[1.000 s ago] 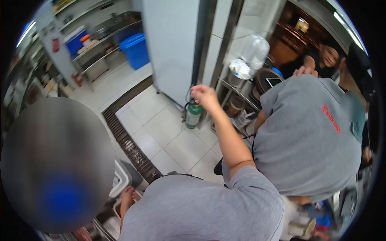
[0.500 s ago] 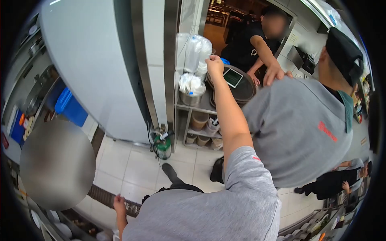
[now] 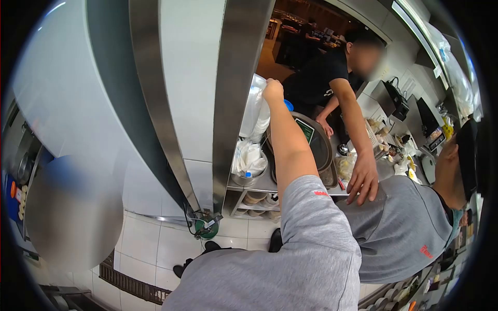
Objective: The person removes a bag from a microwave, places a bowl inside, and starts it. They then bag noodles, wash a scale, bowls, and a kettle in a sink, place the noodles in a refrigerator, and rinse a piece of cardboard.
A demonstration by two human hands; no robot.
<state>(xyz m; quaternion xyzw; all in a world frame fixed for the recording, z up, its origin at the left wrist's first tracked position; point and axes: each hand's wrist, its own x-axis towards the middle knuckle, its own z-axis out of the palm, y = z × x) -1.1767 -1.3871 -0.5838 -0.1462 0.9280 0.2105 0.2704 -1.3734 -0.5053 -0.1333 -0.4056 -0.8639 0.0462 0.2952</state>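
My right hand [image 3: 273,90] is stretched far out in front, its fingers closed at the top edge of a clear plastic bag [image 3: 253,111] beside the steel door post. What the bag holds is hard to make out. Just below stands a metal pot [image 3: 250,179] stuffed with white plastic bags [image 3: 249,157]. To the right of my forearm lie round dark trays [image 3: 322,147], with a green-screened card or device [image 3: 305,131] on top. Something blue [image 3: 288,105] shows beside my wrist. My left hand is out of view.
A co-worker in black [image 3: 316,72] leans over the counter, one hand [image 3: 363,179] near the shoulder of a grey-shirted co-worker [image 3: 399,228] close on my right. A green gas cylinder [image 3: 207,226] stands by the steel post [image 3: 238,67]. A floor drain grate [image 3: 129,282] lies lower left.
My view has shifted closer to the counter, and my right hand is now at the bag's top. The grey-shirted co-worker appears lower and farther right. My left hand has left the view.
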